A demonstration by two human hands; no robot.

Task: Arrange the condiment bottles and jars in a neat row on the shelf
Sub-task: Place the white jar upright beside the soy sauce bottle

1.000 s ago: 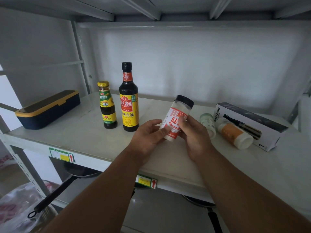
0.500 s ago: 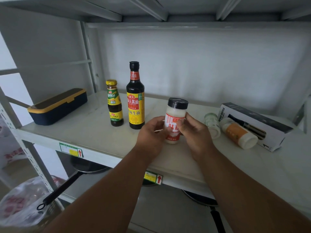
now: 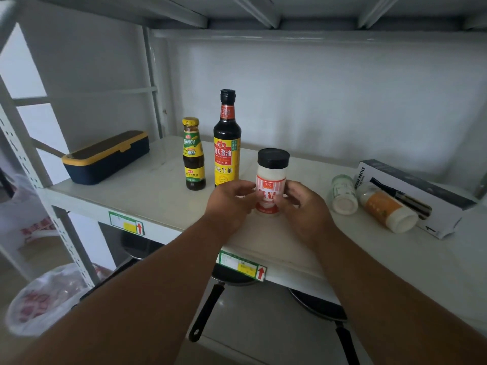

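Observation:
A white seasoning jar (image 3: 271,175) with a black lid and a red label stands upright on the white shelf (image 3: 147,198). My left hand (image 3: 229,204) and my right hand (image 3: 303,206) both hold its lower part from either side. Just to its left stand a tall dark soy sauce bottle (image 3: 226,143) and a shorter sauce bottle (image 3: 193,156) with a yellow cap. To the right, a small white jar (image 3: 342,193) and an orange-labelled jar (image 3: 387,209) lie on their sides.
A navy box with a yellow rim (image 3: 105,156) sits at the shelf's left end. A spray bottle carton (image 3: 421,193) lies at the right. Black pans (image 3: 232,280) rest on the lower shelf. A plastic bag (image 3: 44,299) sits on the floor at left.
The jar went from tilted in both hands to upright on the shelf, next to the soy sauce bottle. Both hands stayed on it. The camera moved closer.

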